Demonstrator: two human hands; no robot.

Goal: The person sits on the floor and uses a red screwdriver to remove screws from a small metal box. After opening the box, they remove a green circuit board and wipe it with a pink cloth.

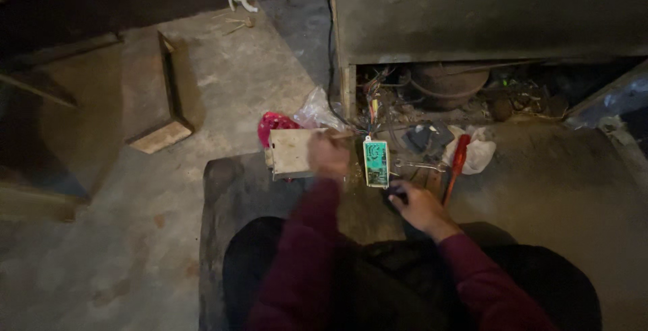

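A large grey metal appliance cabinet (486,10) fills twelve to two o'clock, its open base showing tangled wires. Below lies a dark floor mat (233,189). At centre, the left hand (329,155) is curled on a beige rectangular plastic box (289,152). The right hand (418,206), at five o'clock of the small green circuit board (376,163), pinches something dark. A red-handled screwdriver (457,162) lies at three o'clock of the board.

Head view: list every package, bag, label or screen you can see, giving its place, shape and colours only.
Red bag: left of the cream box, crumpled.
Clear plastic bag: behind the box, crinkled.
White bag: right of the red-handled screwdriver, crumpled.
No screens or labels seen.
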